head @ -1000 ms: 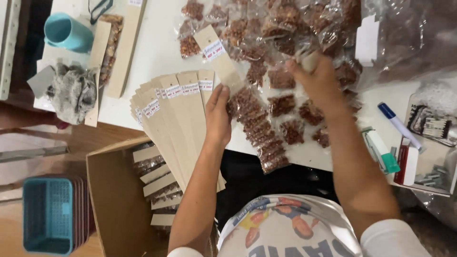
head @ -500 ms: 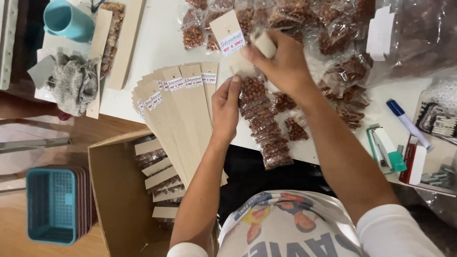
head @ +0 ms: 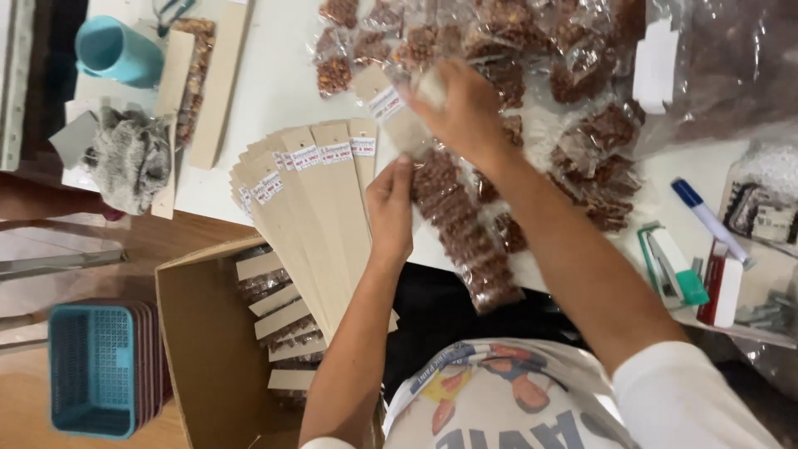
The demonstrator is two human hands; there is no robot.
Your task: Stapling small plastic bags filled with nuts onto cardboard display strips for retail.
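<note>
My left hand [head: 389, 209] presses flat on the white table [head: 274, 75], at the edge of a fan of long tan cardboard strips [head: 312, 204] with small labels near their tops. One more labelled strip [head: 384, 104] lies tilted, with a row of small clear packets of brown snack [head: 465, 241] running down it. My right hand [head: 465, 108] is closed on a small packet at that strip's top end. Loose snack packets [head: 573, 58] lie in a heap behind and to the right of my right hand.
An open cardboard box [head: 199, 333] with finished strips stands below the table's edge, beside a stack of blue baskets [head: 91, 366]. A teal cup [head: 116, 54] and a grey cloth [head: 129, 158] sit at the left. A marker [head: 706, 218] and staplers [head: 690, 274] lie at the right.
My right hand has come left from the packet heap with a small packet and now holds it at the tilted strip's top. My left hand has stayed on the strips.
</note>
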